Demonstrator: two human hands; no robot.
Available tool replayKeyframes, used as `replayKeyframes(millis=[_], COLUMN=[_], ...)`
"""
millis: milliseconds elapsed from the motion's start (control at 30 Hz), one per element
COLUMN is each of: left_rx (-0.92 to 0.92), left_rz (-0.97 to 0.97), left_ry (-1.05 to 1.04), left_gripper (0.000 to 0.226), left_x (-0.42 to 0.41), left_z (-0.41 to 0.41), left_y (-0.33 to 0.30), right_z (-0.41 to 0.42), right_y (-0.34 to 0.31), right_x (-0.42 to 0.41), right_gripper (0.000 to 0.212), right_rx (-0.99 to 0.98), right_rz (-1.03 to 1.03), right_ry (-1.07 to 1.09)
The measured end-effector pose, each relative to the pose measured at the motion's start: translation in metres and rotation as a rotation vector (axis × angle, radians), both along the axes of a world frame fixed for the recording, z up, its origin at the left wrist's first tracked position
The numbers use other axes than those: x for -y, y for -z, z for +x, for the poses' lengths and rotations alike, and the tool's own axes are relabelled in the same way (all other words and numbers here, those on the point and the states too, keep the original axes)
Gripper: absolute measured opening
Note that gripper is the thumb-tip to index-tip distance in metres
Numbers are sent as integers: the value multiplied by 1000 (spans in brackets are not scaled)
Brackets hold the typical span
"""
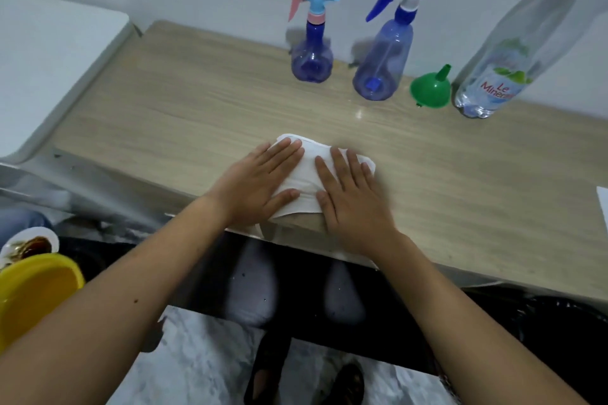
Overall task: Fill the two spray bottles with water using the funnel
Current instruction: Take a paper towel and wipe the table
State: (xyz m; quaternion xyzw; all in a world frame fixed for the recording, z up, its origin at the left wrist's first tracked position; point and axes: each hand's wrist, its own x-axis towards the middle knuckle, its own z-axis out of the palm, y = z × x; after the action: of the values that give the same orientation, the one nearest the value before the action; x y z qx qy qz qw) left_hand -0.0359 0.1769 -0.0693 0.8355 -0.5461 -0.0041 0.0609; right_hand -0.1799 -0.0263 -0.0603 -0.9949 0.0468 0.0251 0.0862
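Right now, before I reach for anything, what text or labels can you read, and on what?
"Le Minera" in red, on the label of the clear water bottle; the word's end is cut off by the bottle's curve.
No other readable text: the two spray bottles and green funnel show none.

"Le Minera…" (cut off) on the water bottle (503,76) label

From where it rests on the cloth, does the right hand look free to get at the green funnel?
Probably yes. The right hand lies flat on the white cloth, holding nothing, and the bare tabletop between it and the funnel has nothing in the way.
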Motion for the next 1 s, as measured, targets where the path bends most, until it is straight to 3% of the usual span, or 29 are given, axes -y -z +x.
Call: replayKeyframes(millis=[533,1000], left_rx=[-50,-78], left_rz=[40,8], left_ry=[-20,12], left_gripper=[83,81], left_x=[-19,65], left_z=[112,127], left_y=[-7,-10], right_z=[106,120], right_y=[-2,-8], right_x=[-18,43], right_gripper=[68,59], right_rx=[-14,-33], right_rz=[111,127], right_ry=[7,117])
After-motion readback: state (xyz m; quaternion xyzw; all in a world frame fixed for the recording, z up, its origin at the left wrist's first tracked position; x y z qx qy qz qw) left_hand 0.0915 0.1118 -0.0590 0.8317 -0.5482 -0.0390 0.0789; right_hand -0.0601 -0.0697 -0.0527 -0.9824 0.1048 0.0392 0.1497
